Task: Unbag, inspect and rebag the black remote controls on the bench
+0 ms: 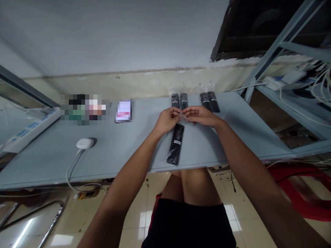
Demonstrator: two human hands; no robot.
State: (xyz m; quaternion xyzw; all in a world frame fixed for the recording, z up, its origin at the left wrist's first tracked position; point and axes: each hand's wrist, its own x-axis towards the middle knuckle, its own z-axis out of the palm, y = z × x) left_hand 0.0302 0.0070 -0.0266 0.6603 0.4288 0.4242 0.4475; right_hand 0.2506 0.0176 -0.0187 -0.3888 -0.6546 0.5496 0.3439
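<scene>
Over the grey tabletop (108, 151), your left hand (167, 120) and right hand (201, 116) meet, fingertips (176, 111) pinched together on clear plastic (183, 117), just above a bagged black remote (176, 144).

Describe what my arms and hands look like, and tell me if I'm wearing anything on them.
Your left arm and right arm are bare, with no sleeves in view. Your left hand and right hand wear no gloves, and no watch or bracelet shows on either wrist. Below them you wear black shorts with red edging.
</scene>
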